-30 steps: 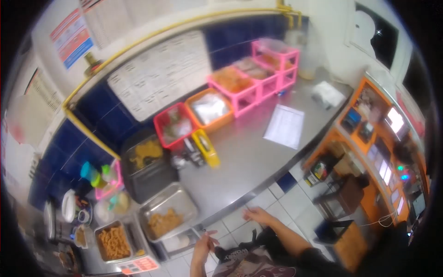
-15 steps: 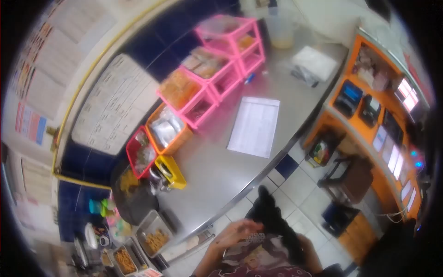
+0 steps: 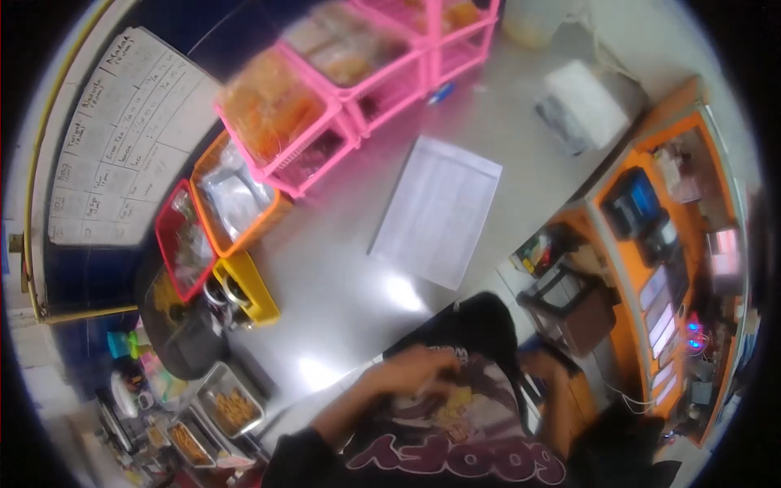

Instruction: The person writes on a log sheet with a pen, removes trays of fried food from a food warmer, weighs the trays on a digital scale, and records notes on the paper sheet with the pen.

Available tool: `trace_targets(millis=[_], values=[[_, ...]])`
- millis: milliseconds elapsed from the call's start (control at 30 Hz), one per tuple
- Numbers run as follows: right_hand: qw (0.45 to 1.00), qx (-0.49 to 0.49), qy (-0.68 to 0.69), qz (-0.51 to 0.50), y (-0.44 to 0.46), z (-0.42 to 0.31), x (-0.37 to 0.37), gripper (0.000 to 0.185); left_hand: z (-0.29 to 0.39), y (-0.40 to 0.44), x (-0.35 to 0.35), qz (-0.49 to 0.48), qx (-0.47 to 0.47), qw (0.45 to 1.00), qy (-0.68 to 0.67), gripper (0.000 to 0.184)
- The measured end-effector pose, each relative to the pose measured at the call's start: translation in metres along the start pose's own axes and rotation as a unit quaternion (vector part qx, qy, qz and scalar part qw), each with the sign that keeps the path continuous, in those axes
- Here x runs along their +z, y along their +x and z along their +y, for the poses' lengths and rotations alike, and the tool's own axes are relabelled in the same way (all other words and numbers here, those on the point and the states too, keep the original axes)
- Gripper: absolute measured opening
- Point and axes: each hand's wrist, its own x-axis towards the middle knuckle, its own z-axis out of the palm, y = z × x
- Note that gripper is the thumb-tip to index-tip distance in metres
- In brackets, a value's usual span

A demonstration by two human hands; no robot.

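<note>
My left hand (image 3: 419, 370) is in front of the printed black shirt (image 3: 455, 447) I wear, its fingers smeared by motion. Whether it grips the cloth cannot be made out. On the other side of the shirt, my right hand (image 3: 547, 366) is beside its edge, blurred and partly in shadow. The black lower part of the shirt (image 3: 488, 317) spreads out between and beyond both hands, over the counter's edge. A sheaf of white paper (image 3: 439, 211) lies on the steel counter (image 3: 342, 293) ahead of my hands.
Pink stacking baskets (image 3: 350, 106) with packaged goods line the wall. Near them are an orange basket (image 3: 268, 224), a red basket (image 3: 203, 285) and a yellow bin (image 3: 259, 293). Metal food trays (image 3: 213, 390) stand at lower left. A brown chair (image 3: 582, 317) and an orange desk (image 3: 618, 203) are at right.
The view has shifted closer to the counter. The black cloth, bunched narrowly before, now spreads wider, showing the shirt's lettering. Both hands appear higher in view.
</note>
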Motion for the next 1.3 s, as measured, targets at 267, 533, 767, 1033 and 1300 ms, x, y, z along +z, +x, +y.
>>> trace_targets(millis=[267,533,767,1033,1300], values=[[0.795,0.096,0.266,0.537,0.139,-0.099,-0.351,0.028,-0.014,0.071,-0.083,0.344,-0.026,0.931,-0.122,0.029],[0.788,0.124,0.034,0.602,0.237,-0.092,-0.434,0.03,-0.068,0.168,-0.165,0.645,0.061,0.755,-0.1,0.025],[0.779,0.151,-0.069,0.605,0.254,-0.08,-0.429,0.031,-0.094,0.16,-0.193,0.731,0.03,0.681,-0.015,0.014],[0.773,0.143,-0.073,0.614,0.259,-0.075,-0.434,0.038,-0.085,0.183,-0.191,0.723,0.011,0.686,0.075,0.018],[0.776,0.144,-0.07,0.61,0.258,-0.076,-0.436,0.038,-0.09,0.194,-0.215,0.757,0.001,0.649,0.072,0.014]])
